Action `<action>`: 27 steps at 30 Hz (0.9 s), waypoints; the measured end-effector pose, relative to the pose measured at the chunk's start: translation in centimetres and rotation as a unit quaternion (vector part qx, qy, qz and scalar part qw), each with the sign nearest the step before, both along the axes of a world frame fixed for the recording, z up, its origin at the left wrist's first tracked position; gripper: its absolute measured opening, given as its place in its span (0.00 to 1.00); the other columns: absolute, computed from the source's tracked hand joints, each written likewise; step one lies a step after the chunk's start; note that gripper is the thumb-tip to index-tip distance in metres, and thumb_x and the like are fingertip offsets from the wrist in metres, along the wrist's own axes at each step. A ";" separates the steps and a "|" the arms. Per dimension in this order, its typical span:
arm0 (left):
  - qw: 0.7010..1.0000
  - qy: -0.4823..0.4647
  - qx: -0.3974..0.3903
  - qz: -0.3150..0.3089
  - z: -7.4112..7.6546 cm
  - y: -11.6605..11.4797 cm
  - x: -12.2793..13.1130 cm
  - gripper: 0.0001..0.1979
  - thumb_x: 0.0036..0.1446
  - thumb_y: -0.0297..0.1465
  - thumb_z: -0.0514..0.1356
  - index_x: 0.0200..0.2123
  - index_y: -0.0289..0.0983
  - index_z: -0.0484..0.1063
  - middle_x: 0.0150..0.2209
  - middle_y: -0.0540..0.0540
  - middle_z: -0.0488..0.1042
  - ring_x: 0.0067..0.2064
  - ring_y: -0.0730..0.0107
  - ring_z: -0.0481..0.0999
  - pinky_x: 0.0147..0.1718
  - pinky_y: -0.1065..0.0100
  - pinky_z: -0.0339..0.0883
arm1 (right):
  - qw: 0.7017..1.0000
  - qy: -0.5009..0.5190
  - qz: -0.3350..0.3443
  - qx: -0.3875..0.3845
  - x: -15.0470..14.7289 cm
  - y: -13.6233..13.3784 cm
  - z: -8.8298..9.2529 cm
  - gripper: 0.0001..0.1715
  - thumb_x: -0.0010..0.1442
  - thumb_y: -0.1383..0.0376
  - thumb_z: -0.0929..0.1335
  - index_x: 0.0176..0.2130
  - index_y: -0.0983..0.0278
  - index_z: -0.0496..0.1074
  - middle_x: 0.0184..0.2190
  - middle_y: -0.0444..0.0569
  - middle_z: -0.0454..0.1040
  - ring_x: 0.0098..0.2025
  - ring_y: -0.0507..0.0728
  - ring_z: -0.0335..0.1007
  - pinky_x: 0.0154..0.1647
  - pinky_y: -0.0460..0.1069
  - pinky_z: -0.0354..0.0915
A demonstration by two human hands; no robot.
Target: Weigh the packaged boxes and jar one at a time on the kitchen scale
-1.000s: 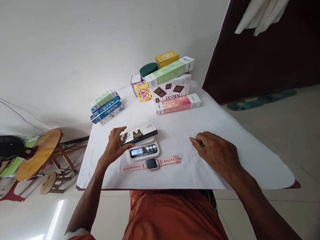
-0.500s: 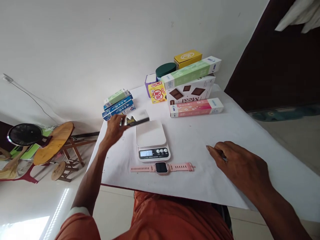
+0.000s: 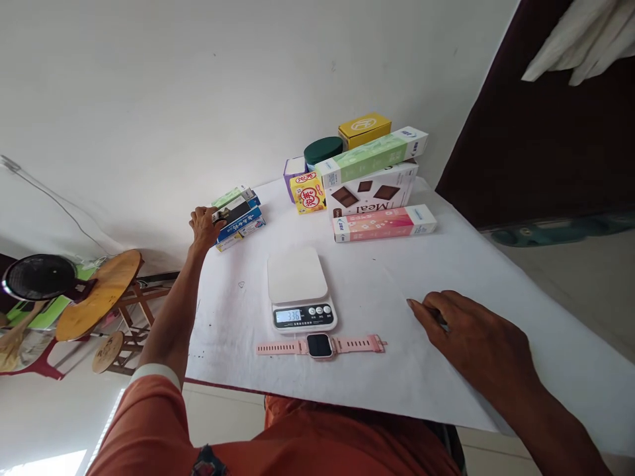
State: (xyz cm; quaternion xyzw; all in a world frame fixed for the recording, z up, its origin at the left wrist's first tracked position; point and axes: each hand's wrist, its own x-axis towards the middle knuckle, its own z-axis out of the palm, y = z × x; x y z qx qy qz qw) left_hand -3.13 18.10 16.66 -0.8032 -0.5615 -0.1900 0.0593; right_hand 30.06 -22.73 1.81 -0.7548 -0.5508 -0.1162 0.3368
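At the left rear of the table, my left hand (image 3: 204, 226) grips a small black-and-silver box (image 3: 232, 210) by its left end. This box lies on or against a stack of boxes: a blue box (image 3: 239, 228) in front and a light green box (image 3: 231, 196) behind. My right hand (image 3: 469, 330) rests on the table at the right, fingers curled in and thumb pointing left, with nothing visible in it. A white kitchen scale (image 3: 297, 274) stands mid-table with a bare platform, its lit display appearing to read 336. A pink-strapped smartwatch (image 3: 320, 345) lies stretched out before it.
Along the wall stand a yellow noodle-style box (image 3: 308, 194), a purple box (image 3: 294, 173), a green-lidded tub (image 3: 323, 149), a yellow box (image 3: 364, 129), a long green box (image 3: 372, 155), a white biscuit box (image 3: 372, 190) and a pink box (image 3: 384, 223). Left are a fan (image 3: 40, 276) and a person's arm (image 3: 22, 330).
My left hand has carried the black-and-silver box left and back, from beside the scale onto the stack. The display went from about 271 to 336. My right hand stays in place.
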 end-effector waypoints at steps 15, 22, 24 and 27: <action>0.915 0.065 -0.039 -0.396 -1.1 -11.2 17.0 0.23 0.66 0.37 0.67 0.61 0.41 0.70 0.58 0.36 0.74 0.58 0.49 0.74 0.58 0.50 0.69 | 1.000 -0.005 -0.013 -0.012 0.0 0.1 0.4 0.25 0.77 0.56 0.60 0.29 0.61 0.69 0.27 0.48 0.73 0.29 0.55 0.65 0.31 0.51 0.53; 0.896 0.182 -0.095 -0.395 -4.4 -15.0 24.9 0.25 0.67 0.42 0.66 0.61 0.37 0.68 0.61 0.31 0.71 0.61 0.41 0.71 0.58 0.44 0.66 | 1.000 -0.004 -0.009 -0.005 0.1 0.2 0.3 0.24 0.77 0.59 0.60 0.30 0.61 0.70 0.27 0.49 0.73 0.30 0.55 0.67 0.32 0.51 0.54; 0.904 0.186 -0.089 -0.375 -4.8 -15.0 25.9 0.24 0.66 0.42 0.67 0.59 0.37 0.68 0.62 0.30 0.69 0.63 0.39 0.70 0.58 0.43 0.66 | 1.000 -0.004 -0.014 -0.009 0.0 0.2 0.4 0.23 0.77 0.60 0.61 0.30 0.61 0.70 0.27 0.49 0.74 0.30 0.55 0.67 0.32 0.51 0.54; 0.912 0.186 -0.088 -0.356 -4.9 -15.0 26.7 0.21 0.65 0.42 0.67 0.55 0.38 0.69 0.61 0.30 0.69 0.63 0.39 0.69 0.58 0.42 0.65 | 1.000 0.001 -0.014 -0.014 0.0 0.3 0.5 0.22 0.77 0.61 0.62 0.31 0.61 0.71 0.28 0.49 0.75 0.31 0.55 0.69 0.32 0.51 0.55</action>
